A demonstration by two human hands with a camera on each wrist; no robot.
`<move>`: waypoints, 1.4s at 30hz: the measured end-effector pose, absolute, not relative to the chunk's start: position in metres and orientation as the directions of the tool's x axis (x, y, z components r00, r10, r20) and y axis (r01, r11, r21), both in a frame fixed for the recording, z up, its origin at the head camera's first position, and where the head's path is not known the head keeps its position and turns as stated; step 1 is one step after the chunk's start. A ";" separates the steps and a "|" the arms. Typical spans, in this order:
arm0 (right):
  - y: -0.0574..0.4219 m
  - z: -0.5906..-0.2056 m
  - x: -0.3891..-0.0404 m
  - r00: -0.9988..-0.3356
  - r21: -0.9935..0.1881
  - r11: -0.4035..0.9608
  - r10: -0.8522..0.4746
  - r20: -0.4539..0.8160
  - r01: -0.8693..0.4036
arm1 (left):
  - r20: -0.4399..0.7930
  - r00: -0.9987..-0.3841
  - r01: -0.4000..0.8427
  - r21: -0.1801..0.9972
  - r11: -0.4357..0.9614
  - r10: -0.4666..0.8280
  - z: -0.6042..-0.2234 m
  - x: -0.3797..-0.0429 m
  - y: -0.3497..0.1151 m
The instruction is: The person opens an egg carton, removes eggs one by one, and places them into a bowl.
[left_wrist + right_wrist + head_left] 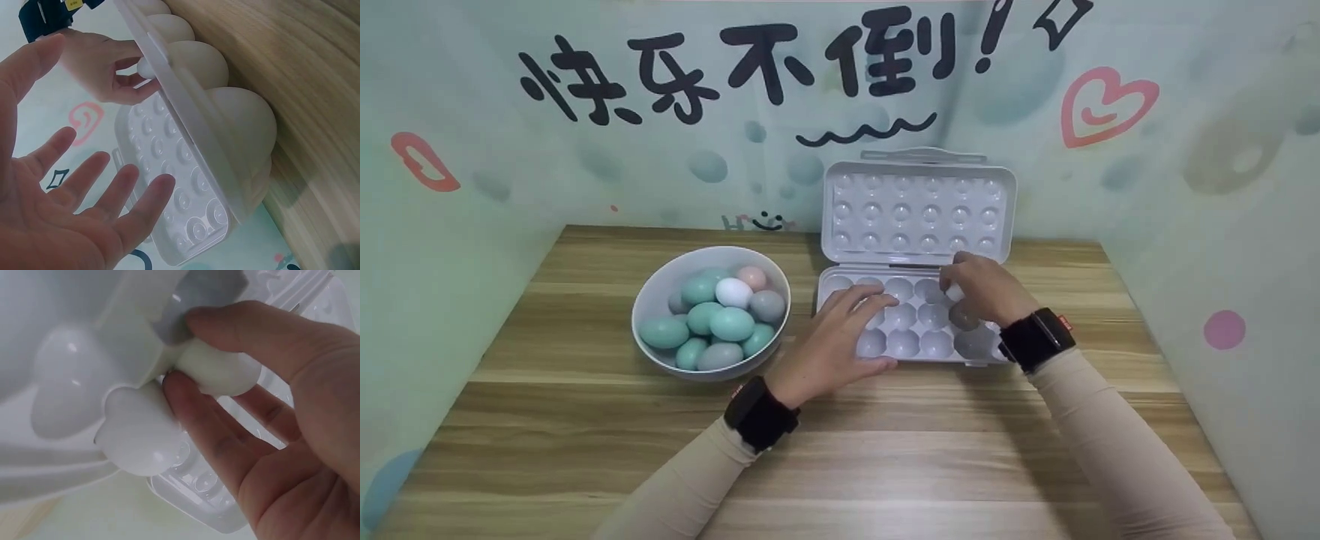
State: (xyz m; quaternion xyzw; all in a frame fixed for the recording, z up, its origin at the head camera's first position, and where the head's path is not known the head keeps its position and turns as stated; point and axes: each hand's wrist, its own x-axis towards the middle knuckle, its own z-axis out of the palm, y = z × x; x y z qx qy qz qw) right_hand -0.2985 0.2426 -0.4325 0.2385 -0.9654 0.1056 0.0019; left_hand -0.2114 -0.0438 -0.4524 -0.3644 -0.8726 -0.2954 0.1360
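Note:
A white egg [955,292] is pinched between the thumb and fingers of my right hand [988,286] at the back right of the egg tray [919,330]. In the right wrist view this held egg [225,374] is beside another white egg [140,433] in the tray; my hand hides that second one in the head view. My left hand [832,337] hovers at the tray's front left, fingers spread and holding nothing. The tray's open lid [919,214] leans up behind it. Several visible cups hold nothing.
Left of the tray stands a white bowl [639,300] of green, grey, pink and white eggs. The wooden table [840,465] meets a printed cloth backdrop [765,180] at its back and sides.

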 end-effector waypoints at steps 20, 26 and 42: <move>0.227 -0.411 -0.254 -0.878 -0.682 0.556 -0.342 0.334 -0.476 | 0.555 -0.672 0.734 0.414 0.538 0.490 -0.446 -0.216 -0.045; 0.208 -0.407 -0.234 -0.917 -0.843 0.406 -0.326 0.228 -0.354 | 0.601 -0.653 0.746 0.405 0.528 0.462 -0.443 -0.215 -0.044; 0.187 -0.419 -0.214 -0.917 -0.940 0.244 -0.375 0.135 -0.238 | 0.706 -0.544 0.826 0.359 0.434 0.453 -0.437 -0.209 -0.039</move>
